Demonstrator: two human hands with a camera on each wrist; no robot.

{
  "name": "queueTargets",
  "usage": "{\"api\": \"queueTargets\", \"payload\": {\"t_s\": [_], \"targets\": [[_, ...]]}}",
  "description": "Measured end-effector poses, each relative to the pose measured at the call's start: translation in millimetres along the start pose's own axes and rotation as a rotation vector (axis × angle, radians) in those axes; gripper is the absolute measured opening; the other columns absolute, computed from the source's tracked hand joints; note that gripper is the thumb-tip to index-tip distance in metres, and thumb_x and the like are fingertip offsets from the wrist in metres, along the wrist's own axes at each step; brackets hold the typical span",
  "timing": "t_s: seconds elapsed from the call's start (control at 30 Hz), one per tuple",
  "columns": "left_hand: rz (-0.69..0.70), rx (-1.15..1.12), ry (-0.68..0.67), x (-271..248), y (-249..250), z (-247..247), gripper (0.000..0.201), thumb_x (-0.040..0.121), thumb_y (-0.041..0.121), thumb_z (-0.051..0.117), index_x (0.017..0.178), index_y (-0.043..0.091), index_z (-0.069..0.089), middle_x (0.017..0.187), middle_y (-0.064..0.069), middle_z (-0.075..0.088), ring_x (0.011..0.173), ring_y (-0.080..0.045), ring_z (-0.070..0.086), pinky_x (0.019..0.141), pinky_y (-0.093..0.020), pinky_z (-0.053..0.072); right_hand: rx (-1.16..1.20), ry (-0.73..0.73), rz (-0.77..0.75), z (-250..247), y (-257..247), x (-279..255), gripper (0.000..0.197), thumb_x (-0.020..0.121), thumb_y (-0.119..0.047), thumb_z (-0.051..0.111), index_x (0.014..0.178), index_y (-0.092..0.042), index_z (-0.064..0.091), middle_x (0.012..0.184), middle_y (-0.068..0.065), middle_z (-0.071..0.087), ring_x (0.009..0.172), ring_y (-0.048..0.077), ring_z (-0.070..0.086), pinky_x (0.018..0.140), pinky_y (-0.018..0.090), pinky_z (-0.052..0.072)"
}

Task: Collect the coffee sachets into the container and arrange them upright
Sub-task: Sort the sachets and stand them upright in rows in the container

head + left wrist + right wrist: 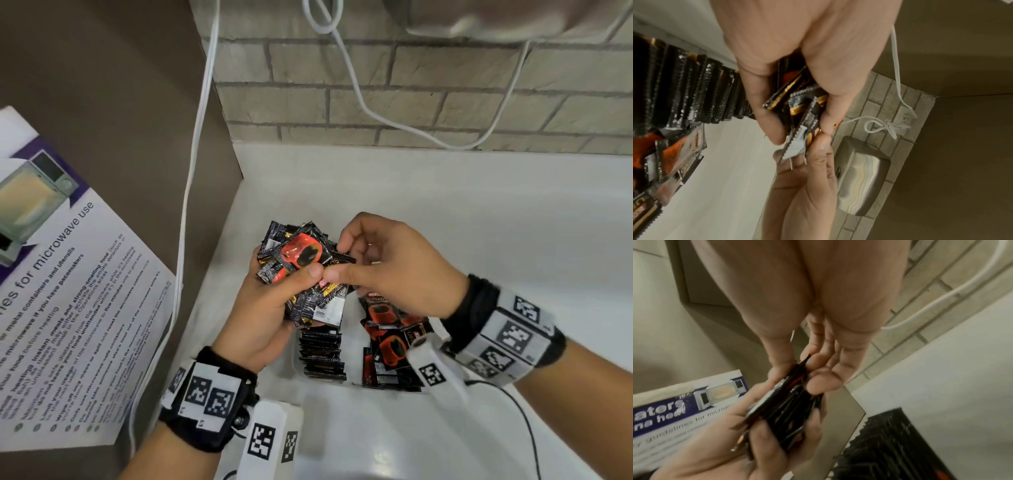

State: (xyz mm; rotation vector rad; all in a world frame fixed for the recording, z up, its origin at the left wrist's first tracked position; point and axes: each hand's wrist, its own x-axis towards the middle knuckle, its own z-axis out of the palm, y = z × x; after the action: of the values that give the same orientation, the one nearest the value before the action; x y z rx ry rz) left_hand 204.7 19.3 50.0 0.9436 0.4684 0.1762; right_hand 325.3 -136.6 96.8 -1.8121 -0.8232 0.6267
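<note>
Your left hand (270, 308) has its grip closed around a loose bundle of sachets (301, 270), black and red packets fanned at odd angles, held above the counter (445, 212). Your right hand (387, 263) pinches one edge of that bundle, thumb against forefinger, right where your left thumb presses the top packet. Both grips are occupied; neither hand is free.

Directly below, the container (719, 50) is hard to make out: a pale, possibly clear wall shows in the left wrist view, little else. Inside it, a row of black sachets (322, 353) stands on edge, tight together, serrated tops up. Just beside that row, on your right, a red-faced group (390, 329) leans and lies slack, not yet upright.

Step in hand, by my reading: squaring the bundle, or peeling one packet off it, before loading. Collection looks far along; no stray sachets show on the counter.

Next move calls for aligning the bundle's edges so all the packets face one way, then lowering it on edge beside the standing row. Expect foil to slip; keep the left grip firm while the right guides. The leaning red group will need righting afterwards.

Background: microwave notice (68, 291) at left, white cable (191, 164) down the wall.
</note>
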Motion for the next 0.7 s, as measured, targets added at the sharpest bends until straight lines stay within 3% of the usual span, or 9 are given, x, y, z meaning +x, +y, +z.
{"api": "queueTargets", "payload": {"t_s": [0.07,0.2,0.3,0.4,0.47,0.6,0.7], "targets": [[0.012,0.000,0.001,0.6,-1.1,2.5,0.068,0.080,0.009,0.082,0.141,0.005,0.053,0.127,-0.024,0.069,0.112,-0.039,0.071,0.076,-0.042,0.060,0.126,0.084,0.012,2.8,10.7,0.8,0.033,0.073,-0.019,0.089,0.097,-0.014,0.066,0.077,0.011,0.060,0.065,0.023,0.059,0.068,0.054,0.060],[-0.014,0.038,-0.008,0.7,-3.2,2.0,0.072,0.077,0.015,0.082,0.142,0.012,0.052,0.130,-0.019,0.069,0.115,-0.039,0.070,0.074,-0.047,0.059,0.340,0.114,0.084,2.5,19.4,-3.1,0.022,0.081,0.000,0.078,0.100,-0.005,0.069,0.086,0.017,0.069,0.074,0.026,0.071,0.069,0.037,0.064],[-0.014,0.032,-0.033,2.2,-7.1,1.8,0.079,0.076,0.009,0.084,0.146,0.011,0.048,0.135,-0.021,0.066,0.122,-0.042,0.065,0.086,-0.054,0.057,0.395,0.138,0.142,2.0,20.5,-6.2,0.015,0.089,-0.001,0.070,0.104,0.000,0.069,0.094,0.023,0.072,0.077,0.032,0.073,0.068,0.039,0.065],[-0.001,0.004,-0.043,4.2,-11.7,2.0,0.078,0.077,0.004,0.080,0.147,0.007,0.046,0.136,-0.024,0.065,0.123,-0.044,0.064,0.087,-0.052,0.058,0.509,0.178,0.204,-2.6,21.9,-4.8,0.021,0.092,-0.006,0.068,0.109,0.005,0.063,0.099,0.032,0.068,0.073,0.036,0.070,0.065,0.042,0.064],[-0.002,-0.006,-0.028,4.3,-10.9,2.2,0.078,0.076,0.003,0.080,0.146,0.007,0.047,0.134,-0.024,0.065,0.121,-0.044,0.066,0.084,-0.049,0.059,0.521,0.216,0.206,-10.5,20.9,-2.9,0.020,0.093,-0.006,0.066,0.111,0.005,0.063,0.097,0.030,0.069,0.075,0.037,0.069,0.063,0.040,0.063],[0.007,0.002,0.068,4.0,2.0,-7.9,0.071,0.077,0.004,0.083,0.142,0.007,0.054,0.126,-0.020,0.071,0.109,-0.036,0.073,0.068,-0.041,0.061,0.393,0.248,0.174,-40.4,19.6,0.7,0.018,0.098,0.000,0.058,0.108,-0.007,0.070,0.100,0.016,0.070,0.080,0.031,0.071,0.067,0.041,0.063],[0.023,0.033,0.106,4.0,11.8,-21.7,0.060,0.078,0.009,0.076,0.136,0.012,0.062,0.125,-0.017,0.072,0.111,-0.037,0.072,0.075,-0.052,0.063,-0.115,0.162,0.156,-62.5,26.9,5.0,0.022,0.091,-0.003,0.069,0.104,-0.020,0.074,0.095,0.004,0.073,0.077,0.020,0.074,0.066,0.032,0.062]]}}
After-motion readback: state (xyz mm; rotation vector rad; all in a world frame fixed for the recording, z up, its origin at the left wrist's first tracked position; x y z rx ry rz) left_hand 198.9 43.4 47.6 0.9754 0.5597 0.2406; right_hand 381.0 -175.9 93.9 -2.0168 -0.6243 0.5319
